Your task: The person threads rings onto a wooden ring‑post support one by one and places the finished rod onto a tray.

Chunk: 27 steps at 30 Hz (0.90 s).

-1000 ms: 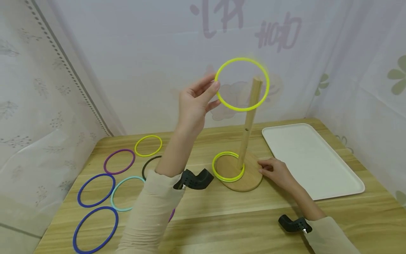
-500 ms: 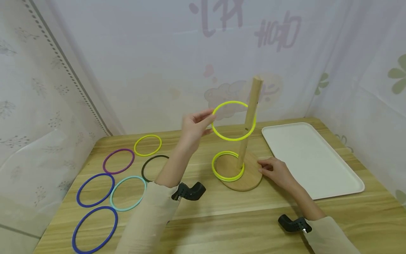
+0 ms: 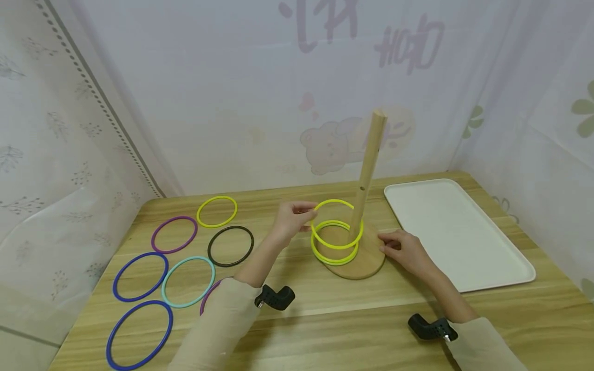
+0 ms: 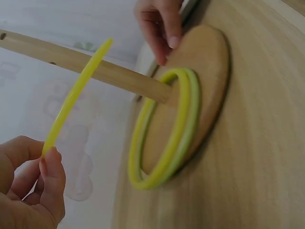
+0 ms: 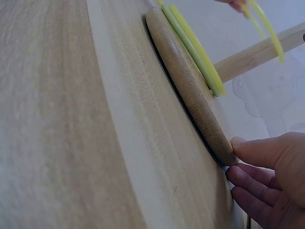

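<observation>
My left hand (image 3: 290,221) pinches a yellow ring (image 3: 337,247) at its left side between thumb and fingers. The ring circles the upright wooden post (image 3: 368,159), low down, above the round wooden base (image 3: 371,260). In the left wrist view, two rings lie stacked round the foot of the post: a yellow ring (image 4: 184,100) over a pale green ring (image 4: 194,105). My right hand (image 3: 406,252) holds the right edge of the base; in the right wrist view the thumb is on top, with the fingertips at its side.
Several loose rings lie at the left: yellow (image 3: 223,197), purple (image 3: 178,218), black (image 3: 230,265), turquoise (image 3: 213,270) and two blue ones (image 3: 115,278). Another purple ring (image 3: 204,304) is partly hidden by my left sleeve. A white tray (image 3: 455,237) lies at the right.
My left hand has brought the yellow ring down, from the level of the post's top to just above the stacked rings. My right hand stays at the base's edge.
</observation>
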Each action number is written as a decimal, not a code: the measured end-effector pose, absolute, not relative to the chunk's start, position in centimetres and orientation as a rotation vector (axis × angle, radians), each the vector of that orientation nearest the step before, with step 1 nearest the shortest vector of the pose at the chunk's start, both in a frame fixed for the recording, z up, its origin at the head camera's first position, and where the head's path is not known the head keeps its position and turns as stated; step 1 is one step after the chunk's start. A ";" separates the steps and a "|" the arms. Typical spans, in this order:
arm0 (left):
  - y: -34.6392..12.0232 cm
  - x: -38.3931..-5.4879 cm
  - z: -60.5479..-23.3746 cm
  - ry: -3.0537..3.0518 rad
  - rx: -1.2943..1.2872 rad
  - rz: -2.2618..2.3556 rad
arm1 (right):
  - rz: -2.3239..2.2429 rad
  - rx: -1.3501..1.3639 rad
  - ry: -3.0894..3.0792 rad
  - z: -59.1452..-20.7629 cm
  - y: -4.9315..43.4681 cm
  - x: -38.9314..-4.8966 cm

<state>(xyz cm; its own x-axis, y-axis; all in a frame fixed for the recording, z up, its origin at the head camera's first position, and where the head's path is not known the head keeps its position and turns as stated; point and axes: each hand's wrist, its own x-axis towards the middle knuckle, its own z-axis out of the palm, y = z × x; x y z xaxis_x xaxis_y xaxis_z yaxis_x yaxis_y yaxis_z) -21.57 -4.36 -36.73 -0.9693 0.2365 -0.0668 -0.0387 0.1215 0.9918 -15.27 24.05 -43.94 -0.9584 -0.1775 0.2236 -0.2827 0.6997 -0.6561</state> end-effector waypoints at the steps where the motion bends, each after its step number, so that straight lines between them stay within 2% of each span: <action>1: -4.4 -21.6 -37.1 2.196 0.201 1.925 | 1.101 0.376 -2.763 -43.9 24.0 -15.3; 10: -4.2 -21.9 -39.6 2.276 0.153 1.778 | 1.097 0.363 -2.772 -44.1 24.1 -15.3; 27: -4.0 -21.8 -41.3 2.362 0.144 1.716 | 1.138 0.364 -2.755 -44.2 24.2 -15.3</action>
<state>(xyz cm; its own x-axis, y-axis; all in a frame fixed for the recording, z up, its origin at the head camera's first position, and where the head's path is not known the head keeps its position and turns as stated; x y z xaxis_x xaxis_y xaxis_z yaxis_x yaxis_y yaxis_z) -21.82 -3.99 -41.29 -0.9715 0.2058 -0.1177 -0.0483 0.3141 0.9482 -15.31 24.19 -44.17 -0.9612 -0.1690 0.2181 -0.2736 0.6849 -0.6753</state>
